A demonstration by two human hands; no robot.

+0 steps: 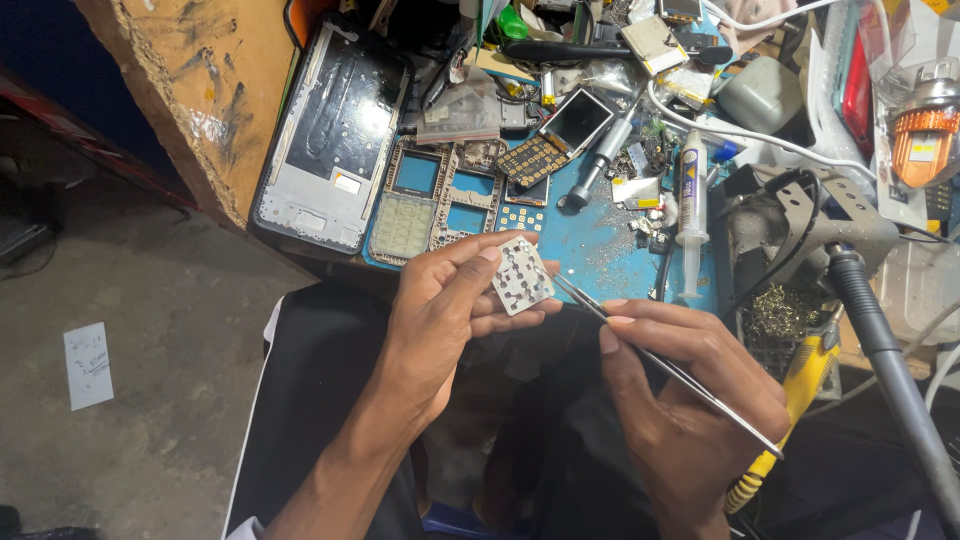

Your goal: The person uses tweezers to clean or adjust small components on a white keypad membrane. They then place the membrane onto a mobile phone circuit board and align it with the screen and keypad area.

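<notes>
My left hand (450,300) pinches a small white keypad sheet (522,275) with grey dots between thumb and fingers, held above my lap at the bench's front edge. In my right hand (665,385) are thin metal tweezers (660,365), whose tips reach the right edge of the sheet. Just beyond the hands lies a blue work mat (600,250) with phone parts on it.
A large phone frame (335,135) leans at the mat's left. Keypad frames (430,195), a small circuit board with screen (555,140), a syringe tube (692,200), a soldering iron stand (800,220) and a yellow-handled iron (800,400) crowd the bench. Concrete floor lies left.
</notes>
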